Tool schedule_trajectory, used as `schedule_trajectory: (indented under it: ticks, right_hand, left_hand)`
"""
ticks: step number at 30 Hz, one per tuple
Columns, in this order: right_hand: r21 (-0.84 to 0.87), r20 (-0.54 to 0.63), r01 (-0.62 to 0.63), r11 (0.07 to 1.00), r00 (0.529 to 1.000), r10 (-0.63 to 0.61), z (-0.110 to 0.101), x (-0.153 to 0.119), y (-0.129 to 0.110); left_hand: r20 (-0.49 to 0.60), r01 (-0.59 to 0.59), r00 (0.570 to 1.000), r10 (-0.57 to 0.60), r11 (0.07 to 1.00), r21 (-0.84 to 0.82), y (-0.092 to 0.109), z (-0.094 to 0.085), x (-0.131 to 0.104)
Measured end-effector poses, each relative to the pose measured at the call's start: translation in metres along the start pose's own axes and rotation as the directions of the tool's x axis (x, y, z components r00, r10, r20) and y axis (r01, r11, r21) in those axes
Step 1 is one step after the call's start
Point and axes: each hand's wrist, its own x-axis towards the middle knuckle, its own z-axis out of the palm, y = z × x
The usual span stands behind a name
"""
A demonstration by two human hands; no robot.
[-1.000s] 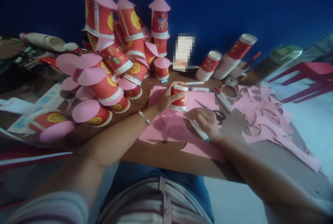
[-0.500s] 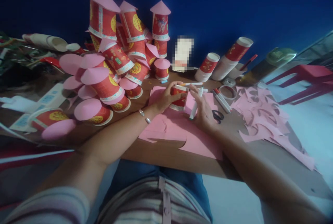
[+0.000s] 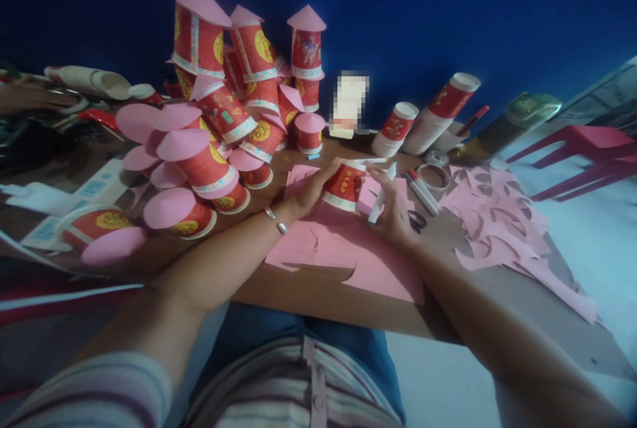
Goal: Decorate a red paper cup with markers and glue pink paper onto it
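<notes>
An upside-down red paper cup [image 3: 344,185] with yellow print stands over pink paper sheets [image 3: 318,242]. Fingers of my left hand [image 3: 314,190] wrap round its left side. My right hand [image 3: 393,212] touches the cup's right edge with its fingertips and also holds a white glue pen [image 3: 382,194] between its fingers, tip up. Just beyond the cup lies a thin white-and-orange pen [image 3: 371,160]. Black scissor handles [image 3: 417,220] show beside my right hand.
Pink-roofed cup lanterns [image 3: 199,36] crowd the left. Stacked cups [image 3: 395,129], tape rolls [image 3: 434,177], markers [image 3: 424,192] and pink scraps [image 3: 502,215] are on the right. A phone-like object [image 3: 350,106] leans behind. Another person's hand [image 3: 37,97] shows far left.
The cup has turned and more of its printed side shows. My right hand has shifted slightly, with the glue pen tilted more. Another person's hand has come into view at far left.
</notes>
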Motion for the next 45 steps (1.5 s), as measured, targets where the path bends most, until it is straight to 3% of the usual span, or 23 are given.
schedule_trajectory:
  ticks: [4, 9, 15, 21, 28, 35, 45]
  right_hand:
    - [-0.015, 0.049, -0.015, 1.000, 0.999, 0.016, 0.000, 0.000, 0.000]
    - [-0.032, 0.040, -0.019, 0.999, 0.999, 0.021, 0.001, 0.001, -0.004]
    - [-0.019, -0.073, -0.059, 0.998, 0.996, 0.057, 0.003, -0.003, -0.006]
    - [-0.001, -0.036, -0.058, 0.998, 0.998, 0.058, 0.002, -0.006, -0.010]
    - [0.010, -0.027, -0.146, 0.989, 0.989, 0.147, 0.005, -0.008, -0.008]
    - [-0.010, -0.044, -0.175, 0.985, 0.984, 0.174, 0.009, -0.007, 0.000]
    - [-0.017, 0.107, -0.268, 0.963, 0.957, 0.269, -0.013, 0.000, -0.020]
  left_hand:
    - [0.098, 0.067, 0.993, -0.064, 0.997, -0.034, 0.003, 0.001, -0.003]
    - [0.047, 0.047, 0.998, -0.043, 0.996, -0.072, 0.004, 0.002, -0.002]
    - [-0.024, 0.022, 0.999, -0.025, 0.992, -0.123, 0.007, 0.004, -0.003]
    - [-0.038, 0.049, 0.998, -0.055, 0.989, -0.143, 0.010, 0.003, -0.002]
    - [-0.039, 0.076, 0.996, -0.084, 0.979, -0.187, 0.011, 0.003, -0.002]
    - [-0.132, 0.066, 0.987, -0.092, 0.980, -0.188, -0.001, -0.008, 0.003]
    - [-0.173, 0.023, 0.984, -0.052, 0.986, -0.168, 0.002, -0.001, 0.002]
